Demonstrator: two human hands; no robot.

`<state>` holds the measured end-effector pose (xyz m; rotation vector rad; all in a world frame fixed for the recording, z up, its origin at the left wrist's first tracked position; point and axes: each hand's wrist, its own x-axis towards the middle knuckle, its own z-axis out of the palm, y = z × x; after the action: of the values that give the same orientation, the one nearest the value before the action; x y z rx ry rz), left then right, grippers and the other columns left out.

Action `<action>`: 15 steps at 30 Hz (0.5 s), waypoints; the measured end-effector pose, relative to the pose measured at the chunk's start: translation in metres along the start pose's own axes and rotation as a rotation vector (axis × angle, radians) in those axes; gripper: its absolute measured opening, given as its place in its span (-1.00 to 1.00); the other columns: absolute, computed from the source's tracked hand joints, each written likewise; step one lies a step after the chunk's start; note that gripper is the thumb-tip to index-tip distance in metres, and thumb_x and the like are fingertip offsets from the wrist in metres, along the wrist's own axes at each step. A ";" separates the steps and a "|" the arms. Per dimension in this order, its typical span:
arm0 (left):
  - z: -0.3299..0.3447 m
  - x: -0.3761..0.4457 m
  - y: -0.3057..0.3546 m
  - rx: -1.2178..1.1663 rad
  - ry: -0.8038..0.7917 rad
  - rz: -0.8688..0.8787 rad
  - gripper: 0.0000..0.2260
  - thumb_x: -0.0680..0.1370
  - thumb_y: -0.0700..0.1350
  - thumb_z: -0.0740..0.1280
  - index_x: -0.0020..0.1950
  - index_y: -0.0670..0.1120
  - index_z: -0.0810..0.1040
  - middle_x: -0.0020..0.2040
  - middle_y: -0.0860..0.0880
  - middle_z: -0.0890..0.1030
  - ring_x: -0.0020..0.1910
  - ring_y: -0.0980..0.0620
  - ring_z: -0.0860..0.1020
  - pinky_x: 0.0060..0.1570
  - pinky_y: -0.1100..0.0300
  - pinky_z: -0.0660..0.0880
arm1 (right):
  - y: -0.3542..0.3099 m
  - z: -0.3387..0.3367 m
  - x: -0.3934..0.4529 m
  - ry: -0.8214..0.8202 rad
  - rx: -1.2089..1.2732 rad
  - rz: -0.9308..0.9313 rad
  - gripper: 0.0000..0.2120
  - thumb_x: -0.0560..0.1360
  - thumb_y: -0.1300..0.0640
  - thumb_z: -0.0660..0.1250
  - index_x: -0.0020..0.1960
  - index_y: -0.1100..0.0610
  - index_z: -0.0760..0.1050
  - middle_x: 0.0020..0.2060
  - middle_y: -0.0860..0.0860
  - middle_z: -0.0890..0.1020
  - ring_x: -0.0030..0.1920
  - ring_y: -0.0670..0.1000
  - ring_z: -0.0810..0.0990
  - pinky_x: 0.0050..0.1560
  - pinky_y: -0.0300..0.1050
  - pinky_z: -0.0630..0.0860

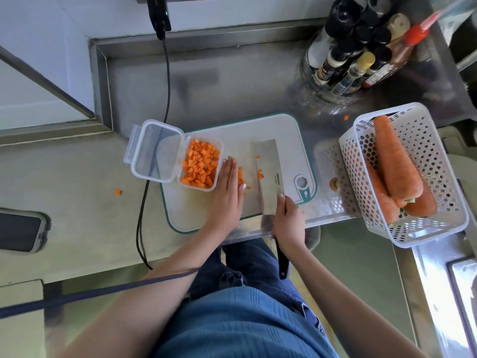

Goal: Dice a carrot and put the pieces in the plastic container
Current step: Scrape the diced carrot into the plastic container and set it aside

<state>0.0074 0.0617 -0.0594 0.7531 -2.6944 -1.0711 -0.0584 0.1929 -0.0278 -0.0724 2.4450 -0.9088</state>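
A clear plastic container (219,148) stands on the left of the white cutting board (286,130), nearly full of diced carrot (200,164), with its hinged lid (152,151) lying open to the left. My left hand (228,188) lies flat with straight fingers beside the container, against a small heap of carrot pieces (241,177). My right hand (287,218) grips the cleaver (268,166) where blade meets handle. The blade rests on the board, with a few carrot bits (260,174) on it.
A white perforated basket (423,130) with whole carrots (395,161) stands at the right. Sauce bottles (353,60) crowd the back right. Stray carrot bits lie on the counter (118,192) (346,117). A black cable (144,202) runs past the container's lid. A dark device (20,229) sits at the left edge.
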 end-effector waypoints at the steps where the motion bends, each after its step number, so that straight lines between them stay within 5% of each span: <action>1: 0.003 0.005 0.003 -0.015 0.014 -0.017 -0.50 0.64 -0.04 -0.01 0.51 -0.28 0.08 0.51 -0.21 0.10 0.50 -0.02 0.02 0.46 0.28 -0.14 | -0.001 0.003 -0.005 0.004 0.009 0.017 -0.62 0.66 0.01 0.03 -0.23 0.17 0.38 -0.40 0.08 0.49 -0.34 0.13 0.46 -0.34 -0.04 0.29; 6: 0.015 0.014 0.010 -0.096 0.039 -0.074 -0.48 0.61 0.00 -0.07 0.50 -0.26 0.07 0.51 -0.18 0.08 0.49 0.02 0.00 0.45 0.28 -0.20 | -0.014 0.029 -0.026 0.024 0.056 0.056 -0.64 0.67 0.02 0.01 -0.09 0.18 0.49 -0.30 0.02 0.55 -0.28 0.04 0.49 -0.30 -0.11 0.25; 10: 0.017 0.012 0.016 -0.163 0.000 -0.022 -0.49 0.61 0.00 -0.10 0.51 -0.21 0.00 0.48 -0.02 -0.05 0.48 0.10 -0.08 0.47 0.17 -0.15 | -0.021 0.046 -0.037 -0.030 0.140 0.065 -0.64 0.66 0.04 0.03 -0.19 0.16 0.43 -0.37 0.02 0.55 -0.37 -0.03 0.46 -0.38 -0.12 0.33; 15: 0.015 0.012 0.014 -0.133 -0.054 0.061 -0.50 0.61 -0.03 -0.06 0.50 -0.25 0.08 0.50 -0.11 0.05 0.50 -0.03 -0.01 0.48 0.18 -0.14 | -0.019 0.048 -0.036 0.004 0.183 0.053 -0.66 0.66 0.08 0.04 -0.21 0.14 0.43 -0.37 0.03 0.56 -0.37 -0.03 0.47 -0.43 -0.27 0.31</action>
<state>-0.0134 0.0735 -0.0612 0.6246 -2.6395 -1.2579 -0.0061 0.1584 -0.0302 0.0588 2.3443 -1.1054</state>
